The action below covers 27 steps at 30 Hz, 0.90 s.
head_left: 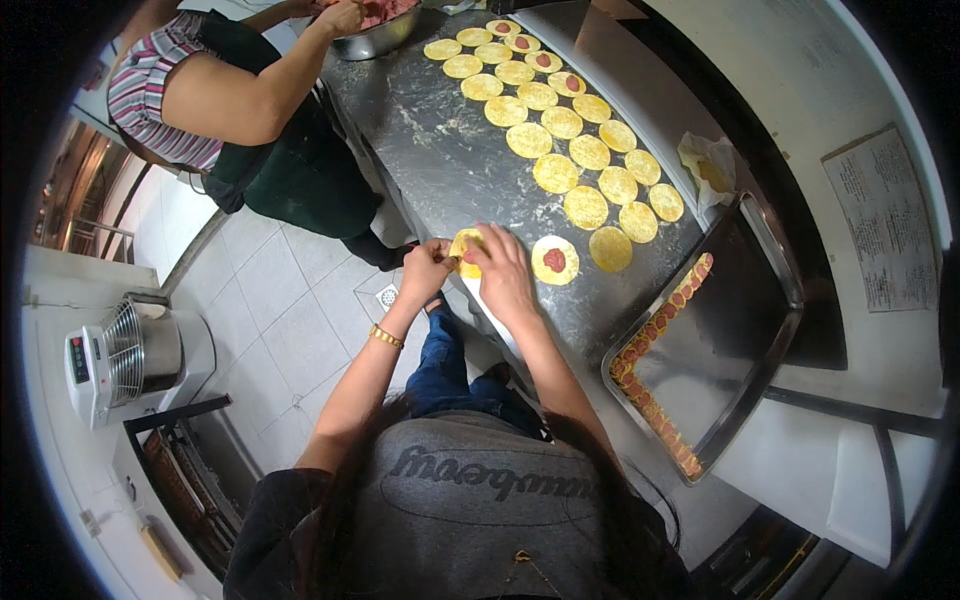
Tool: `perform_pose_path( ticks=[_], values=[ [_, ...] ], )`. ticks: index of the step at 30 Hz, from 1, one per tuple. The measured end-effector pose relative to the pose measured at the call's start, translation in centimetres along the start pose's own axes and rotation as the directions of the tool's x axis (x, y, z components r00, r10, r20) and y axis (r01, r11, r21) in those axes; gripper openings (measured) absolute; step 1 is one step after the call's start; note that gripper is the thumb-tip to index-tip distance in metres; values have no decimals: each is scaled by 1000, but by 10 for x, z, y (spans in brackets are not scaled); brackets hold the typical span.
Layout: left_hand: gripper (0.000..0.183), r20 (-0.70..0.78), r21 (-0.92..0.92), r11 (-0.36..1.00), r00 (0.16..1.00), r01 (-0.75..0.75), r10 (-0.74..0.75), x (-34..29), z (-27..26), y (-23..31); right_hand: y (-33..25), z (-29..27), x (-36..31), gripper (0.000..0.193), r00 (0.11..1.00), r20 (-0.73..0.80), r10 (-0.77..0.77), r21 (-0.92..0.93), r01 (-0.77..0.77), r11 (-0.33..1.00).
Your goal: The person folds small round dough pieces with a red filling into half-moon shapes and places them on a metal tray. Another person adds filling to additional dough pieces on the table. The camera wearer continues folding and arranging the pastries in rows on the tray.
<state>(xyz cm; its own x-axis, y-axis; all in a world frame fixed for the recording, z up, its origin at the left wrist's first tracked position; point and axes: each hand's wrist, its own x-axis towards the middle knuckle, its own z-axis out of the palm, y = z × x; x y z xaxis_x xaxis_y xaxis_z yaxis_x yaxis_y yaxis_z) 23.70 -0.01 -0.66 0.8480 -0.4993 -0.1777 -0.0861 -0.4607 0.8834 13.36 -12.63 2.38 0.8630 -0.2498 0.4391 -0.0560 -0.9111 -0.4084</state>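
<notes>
At the near edge of the steel table I hold a yellow dough disc (466,243) between both hands. My left hand (425,272) pinches its left rim. My right hand (506,274) lies over its right side, with the fingers curled onto it and hiding part of it. A bit of pink filling seems to show under those fingers. Just right of my right hand, another dough disc (546,276) lies flat with a lump of pink meat filling (555,260) in its middle. A plain disc (610,249) lies beyond it.
Rows of dough discs (556,173) cover the floured table (415,130); a few far ones bear filling. At right, a metal tray (735,330) holds filled pieces (660,330) along two sides. A co-worker (240,110) reaches into a steel bowl (378,42) of pink filling. A mixer (140,355) stands left.
</notes>
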Motion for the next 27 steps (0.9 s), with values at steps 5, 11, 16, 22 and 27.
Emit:
perform_pose_path(
  ticks=[5, 11, 16, 22, 27],
  values=[
    [24, -4, -10, 1000, 1000, -3, 3, -1, 3, 5, 11, 8, 7, 28, 975, 83, 208, 373, -224, 901],
    [23, 4, 3, 1000, 1000, -26, 26, -4, 1, 7, 32, 9, 4, 31, 911, 99, 400, 297, -411, 862],
    [25, 59, 49, 999, 998, 19, -22, -3, -1, 9, 21, 17, -10, 20, 892, 29, 451, 13, -452, 892],
    [28, 62, 56, 998, 998, 8, -11, -6, 4, 9, 34, 27, -13, 21, 736, 253, 628, 410, -669, 620],
    [30, 121, 41, 999, 993, 10, -15, -11, 7, 16, 26, 30, -27, 44, 692, 216, 689, 738, -578, 349]
  ],
)
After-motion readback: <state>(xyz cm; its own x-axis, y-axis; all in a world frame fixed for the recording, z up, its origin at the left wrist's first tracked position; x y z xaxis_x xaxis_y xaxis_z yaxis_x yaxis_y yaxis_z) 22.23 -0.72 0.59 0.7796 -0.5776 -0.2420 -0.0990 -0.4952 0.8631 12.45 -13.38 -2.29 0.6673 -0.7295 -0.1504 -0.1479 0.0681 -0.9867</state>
